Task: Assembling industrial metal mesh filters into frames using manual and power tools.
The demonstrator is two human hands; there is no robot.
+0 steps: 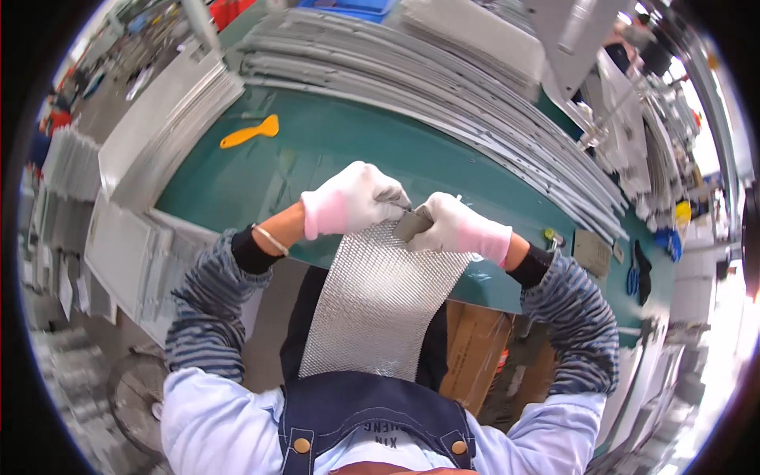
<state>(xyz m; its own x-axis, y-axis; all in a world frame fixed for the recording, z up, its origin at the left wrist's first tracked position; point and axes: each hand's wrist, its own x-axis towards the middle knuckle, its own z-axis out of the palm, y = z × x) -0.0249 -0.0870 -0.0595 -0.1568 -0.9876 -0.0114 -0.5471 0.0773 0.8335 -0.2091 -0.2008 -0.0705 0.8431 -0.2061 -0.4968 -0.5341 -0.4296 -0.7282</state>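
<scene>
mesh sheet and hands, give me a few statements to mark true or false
1. Both hands wear white gloves. True: the left hand and right hand are gloved.
2. The silver mesh sheet lies flat in the middle of the table. False: it hangs over the near edge of the green table, toward the person.
3. An orange scraper lies on the table. True.
4. The left hand holds the scraper. False: it lies apart; both hands grip the sheet's top edge.

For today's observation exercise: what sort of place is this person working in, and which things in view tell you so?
Probably a factory workshop: a green workbench, stacks of grey metal sheets along it, and gloved hands, left and right, holding a silver mesh panel.
</scene>
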